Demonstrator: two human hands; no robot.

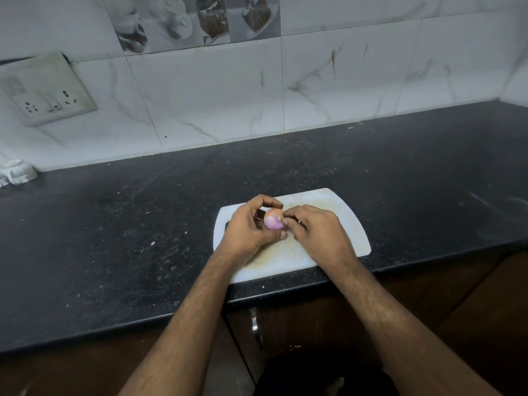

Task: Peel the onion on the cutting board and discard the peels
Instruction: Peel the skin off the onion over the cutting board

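A small onion (272, 220), pink-purple below and pale orange-brown on top, is held just above the white cutting board (337, 212). My left hand (248, 227) grips it from the left, fingers curled over the top and thumb underneath. My right hand (315, 230) comes in from the right, and its fingertips pinch the skin at the onion's right side. Most of the onion is hidden by my fingers.
The board lies at the front edge of a dark speckled countertop (114, 238). A tiled wall with a switch and socket plate (47, 90) stands behind. A small white object (18, 171) sits at the far left. Brown cabinets with a metal handle (255, 324) are below.
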